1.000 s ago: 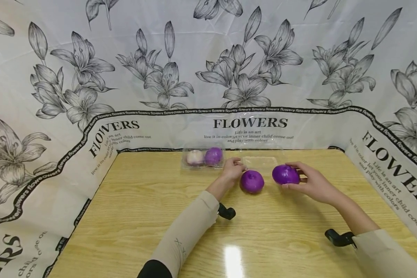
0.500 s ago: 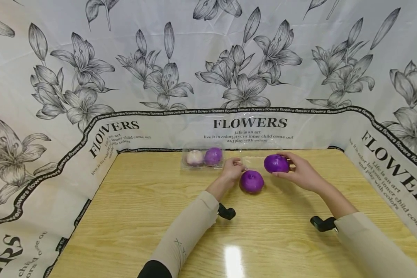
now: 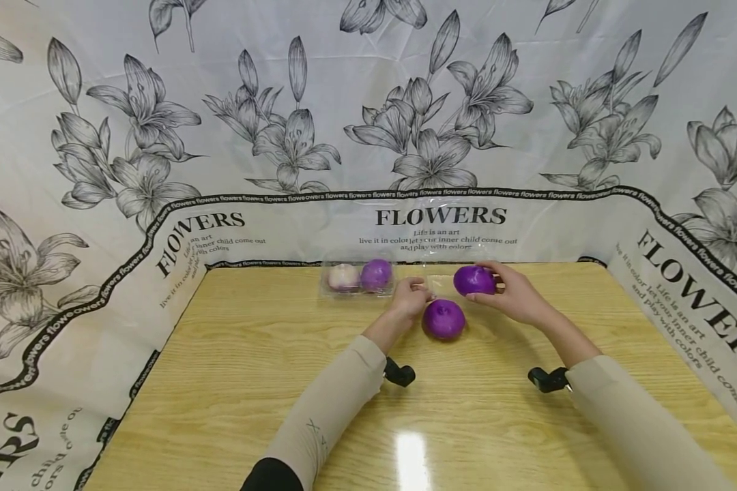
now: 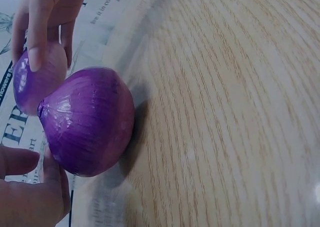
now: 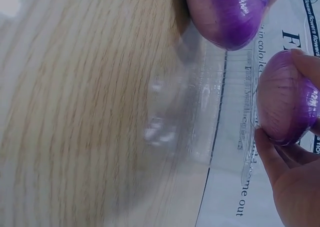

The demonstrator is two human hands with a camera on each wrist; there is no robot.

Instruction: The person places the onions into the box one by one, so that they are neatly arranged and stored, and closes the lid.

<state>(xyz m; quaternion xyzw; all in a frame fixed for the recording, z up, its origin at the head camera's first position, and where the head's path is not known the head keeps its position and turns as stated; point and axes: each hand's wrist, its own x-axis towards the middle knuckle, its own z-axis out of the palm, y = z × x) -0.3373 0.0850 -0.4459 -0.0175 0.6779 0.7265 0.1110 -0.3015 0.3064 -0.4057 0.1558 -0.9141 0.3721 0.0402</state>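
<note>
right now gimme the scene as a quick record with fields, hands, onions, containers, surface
right hand: holds a purple onion
left hand: beside the right container; grip unclear
loose onion: purple, on the table, nearer the person than the held one
left container: clear plastic; one pale bulb, one purple bulb
right container: clear plastic
surface: wood-grain table
backdrop: white floral cloth
</note>
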